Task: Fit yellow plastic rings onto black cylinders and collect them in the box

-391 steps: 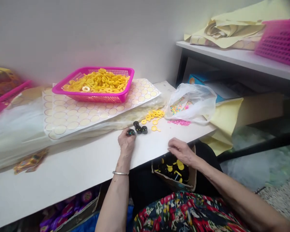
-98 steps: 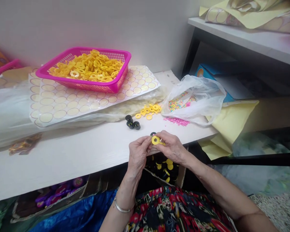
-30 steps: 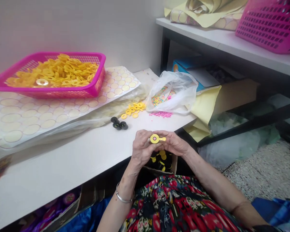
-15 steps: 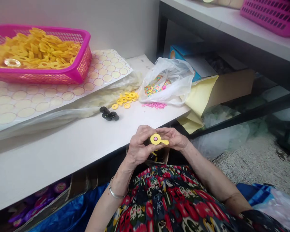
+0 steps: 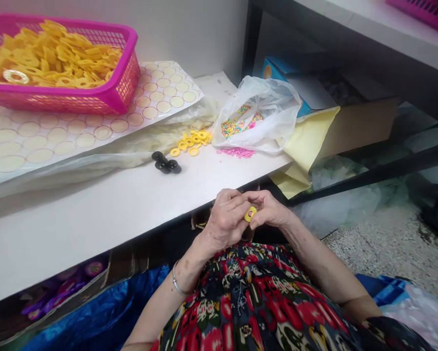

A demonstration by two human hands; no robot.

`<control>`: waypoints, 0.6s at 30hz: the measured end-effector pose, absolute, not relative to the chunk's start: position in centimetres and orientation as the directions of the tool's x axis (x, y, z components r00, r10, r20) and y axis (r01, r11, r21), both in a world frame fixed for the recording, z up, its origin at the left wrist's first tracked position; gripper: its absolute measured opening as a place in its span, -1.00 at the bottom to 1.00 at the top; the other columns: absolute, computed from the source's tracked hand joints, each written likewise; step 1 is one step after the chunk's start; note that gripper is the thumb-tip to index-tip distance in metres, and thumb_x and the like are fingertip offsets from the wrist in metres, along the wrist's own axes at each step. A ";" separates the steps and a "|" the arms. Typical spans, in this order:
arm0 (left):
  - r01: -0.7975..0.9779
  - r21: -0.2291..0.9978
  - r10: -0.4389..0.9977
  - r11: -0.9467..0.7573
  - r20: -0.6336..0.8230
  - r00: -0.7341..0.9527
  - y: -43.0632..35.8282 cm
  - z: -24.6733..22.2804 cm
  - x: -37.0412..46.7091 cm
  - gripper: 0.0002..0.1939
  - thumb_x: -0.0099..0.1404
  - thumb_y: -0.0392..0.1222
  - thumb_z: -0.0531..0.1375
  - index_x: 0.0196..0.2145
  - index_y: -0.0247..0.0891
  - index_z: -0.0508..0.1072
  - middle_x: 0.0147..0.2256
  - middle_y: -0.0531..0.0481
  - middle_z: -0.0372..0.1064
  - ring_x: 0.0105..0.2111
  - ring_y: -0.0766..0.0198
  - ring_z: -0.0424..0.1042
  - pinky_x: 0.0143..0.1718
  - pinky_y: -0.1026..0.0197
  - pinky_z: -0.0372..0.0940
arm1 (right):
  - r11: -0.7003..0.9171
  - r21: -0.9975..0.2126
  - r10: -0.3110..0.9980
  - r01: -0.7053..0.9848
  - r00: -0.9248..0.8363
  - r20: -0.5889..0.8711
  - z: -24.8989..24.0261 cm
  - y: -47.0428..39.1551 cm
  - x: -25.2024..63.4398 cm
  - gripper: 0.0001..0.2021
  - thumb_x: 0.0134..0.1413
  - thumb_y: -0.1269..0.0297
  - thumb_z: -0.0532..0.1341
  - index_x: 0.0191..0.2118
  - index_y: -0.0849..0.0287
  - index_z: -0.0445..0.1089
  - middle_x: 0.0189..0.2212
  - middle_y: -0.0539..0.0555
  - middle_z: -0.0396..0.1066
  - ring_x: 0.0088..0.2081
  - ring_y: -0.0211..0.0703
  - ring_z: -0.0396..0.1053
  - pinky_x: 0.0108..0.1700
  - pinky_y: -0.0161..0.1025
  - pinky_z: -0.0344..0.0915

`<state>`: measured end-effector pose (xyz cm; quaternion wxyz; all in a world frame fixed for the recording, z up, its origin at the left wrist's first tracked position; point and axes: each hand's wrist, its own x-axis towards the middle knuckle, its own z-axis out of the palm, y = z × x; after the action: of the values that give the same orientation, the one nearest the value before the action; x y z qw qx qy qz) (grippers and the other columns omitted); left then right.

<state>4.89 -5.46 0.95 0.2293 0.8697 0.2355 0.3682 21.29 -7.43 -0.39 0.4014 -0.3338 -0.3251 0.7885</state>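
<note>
Just beyond the front edge of the white table (image 5: 105, 209), my two hands meet above my lap. Between them shows a small yellow plastic ring piece (image 5: 250, 214) with a pink dot in its middle. My right hand (image 5: 272, 209) pinches its right side between thumb and fingers. My left hand (image 5: 224, 219) closes round its left side, fingers curled over it; the tab of the piece is hidden. On the table ahead lie loose yellow ring pieces (image 5: 191, 140), small pink beads (image 5: 237, 153) and a few short black cylinders (image 5: 166, 163).
A pink basket (image 5: 125, 83) heaped with yellow ring pieces stands on a sheet of round stickers (image 5: 160, 107) at left. A clear plastic bag (image 5: 277, 129) of coloured beads lies at the back, beside an open carton (image 5: 368, 126). A shelf (image 5: 368, 29) overhangs the right.
My left hand has turned over the yellow ring piece, covering its tab. The piece has shifted slightly right, and the camera view has tilted down a little.
</note>
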 end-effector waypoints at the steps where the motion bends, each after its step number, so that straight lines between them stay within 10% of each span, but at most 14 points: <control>1: 0.239 0.560 0.569 -0.793 0.542 0.619 -5.6 0.8 5.0 -0.92 0.18 -0.28 0.11 -0.39 -0.28 0.41 -0.36 -0.10 0.44 -0.26 0.19 0.32 -0.15 0.07 0.22 | -0.460 -0.796 0.854 -0.394 -0.442 -0.275 -0.2 -7.5 21.4 -0.51 -0.56 0.54 0.43 -0.28 0.26 0.45 -0.44 -0.05 0.41 -0.41 -0.33 0.34 -0.35 -0.41 0.27; 12: 0.279 0.706 0.696 -0.651 0.408 0.591 -6.8 -2.6 4.7 -0.92 0.17 -0.27 0.13 -0.36 -0.26 0.41 -0.42 -0.02 0.39 -0.31 0.24 0.28 -0.16 0.08 0.20 | -0.455 -0.770 0.890 -0.446 -0.236 -0.390 -3.6 -9.2 19.4 -0.55 -0.51 0.43 0.43 -0.29 0.23 0.43 -0.45 -0.04 0.41 -0.43 -0.31 0.32 -0.38 -0.37 0.25; 18: 0.349 0.730 0.758 -0.588 0.345 0.554 -9.8 -4.7 3.0 -0.90 0.13 -0.28 0.16 -0.34 -0.26 0.43 -0.44 -0.02 0.38 -0.31 0.22 0.26 -0.19 0.07 0.21 | -0.647 -0.727 0.726 -0.228 -0.477 -0.496 -4.2 -11.1 18.7 -0.63 -0.38 0.35 0.40 -0.30 0.27 0.42 -0.49 -0.06 0.32 -0.45 -0.34 0.25 -0.42 -0.39 0.15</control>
<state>3.02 -9.83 -4.75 0.3066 0.8264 0.3349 0.3330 18.73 -11.10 -4.16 0.2957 -0.4173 -0.2981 0.8059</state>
